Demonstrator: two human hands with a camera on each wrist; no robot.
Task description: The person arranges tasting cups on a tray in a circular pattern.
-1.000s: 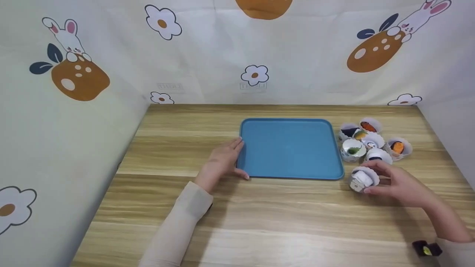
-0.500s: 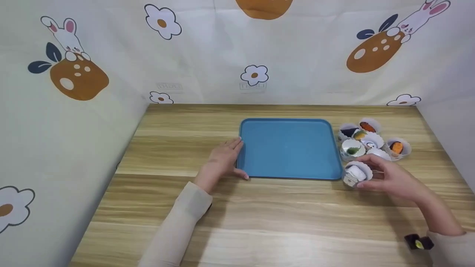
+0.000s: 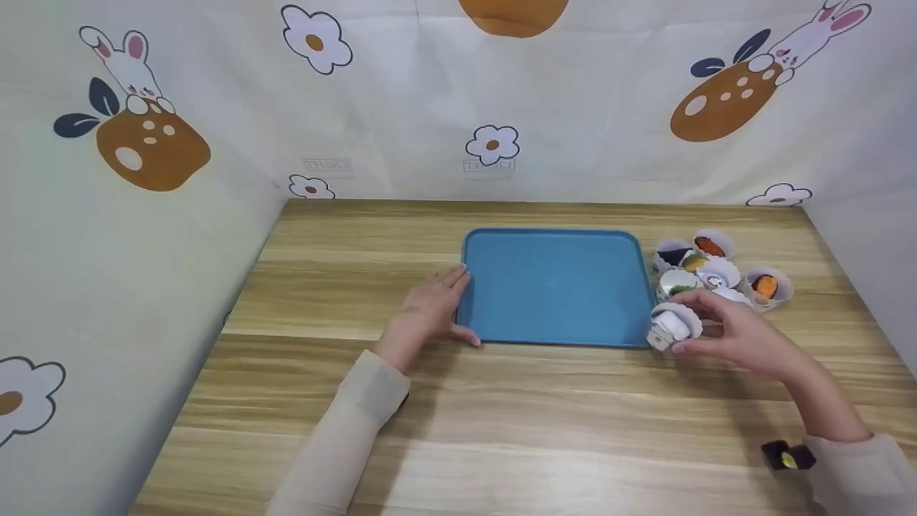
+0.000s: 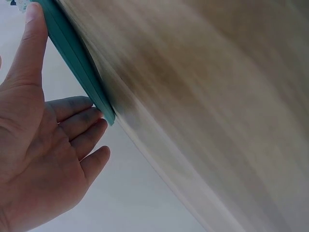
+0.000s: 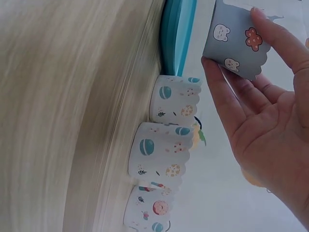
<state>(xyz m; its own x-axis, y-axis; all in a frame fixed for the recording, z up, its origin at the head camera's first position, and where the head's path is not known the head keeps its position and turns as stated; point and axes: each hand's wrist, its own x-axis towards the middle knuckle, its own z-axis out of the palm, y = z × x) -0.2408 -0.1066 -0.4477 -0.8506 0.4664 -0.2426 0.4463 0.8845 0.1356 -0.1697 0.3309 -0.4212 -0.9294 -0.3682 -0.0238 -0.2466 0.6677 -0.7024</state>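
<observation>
In the head view a blue tray lies on the wooden table. At its left edge rests my left hand, thumb and fingers spread; the left wrist view has the fingertips against the tray's rim. My right hand pinches a scalloped paper baking cup between thumb and fingers. A white piece sits inside that cup, tilted toward the camera. It overlaps the tray's near right corner in the head view, and the right wrist view shows it raised above the tabletop, with printed bear faces.
Several more baking cups stand clustered right of the tray. One holds an orange piece, another a red piece, another something green. A patterned cloth wall rises behind the table and along its sides.
My right hand has carried the baking cup left and slightly away from me, from beside the tray to its near right corner. The left hand has stayed in place.
</observation>
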